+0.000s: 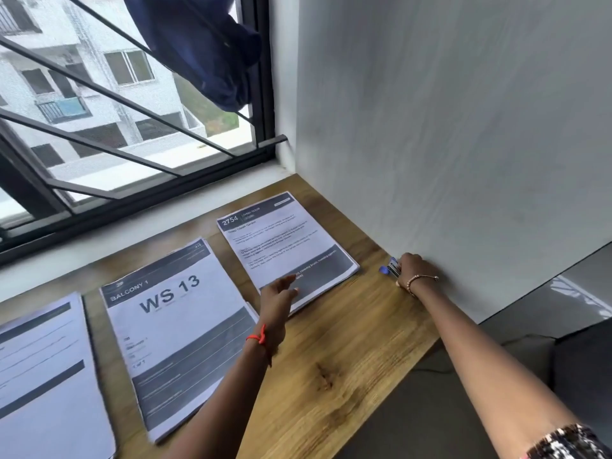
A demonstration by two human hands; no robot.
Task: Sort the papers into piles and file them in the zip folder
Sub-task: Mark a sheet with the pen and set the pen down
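Three piles of printed papers lie on the wooden table (331, 376). The left pile (43, 376) is partly cut off by the frame edge. The middle pile (175, 332) reads "BALCONY 1, WS 13". The right pile (284, 246) is headed "2754 LIVING ROOM". My left hand (278, 293) rests with straight fingers on the near edge of the right pile. My right hand (412, 270) grips a small blue and silver stapler (390, 269) against the wall at the table's right side. No zip folder is in view.
A grey wall (447, 127) stands close along the table's right side. A barred window (132, 127) runs behind the table, with a dark blue cloth (198, 44) hanging over it. The table's right edge drops off beside a dark seat (563, 366).
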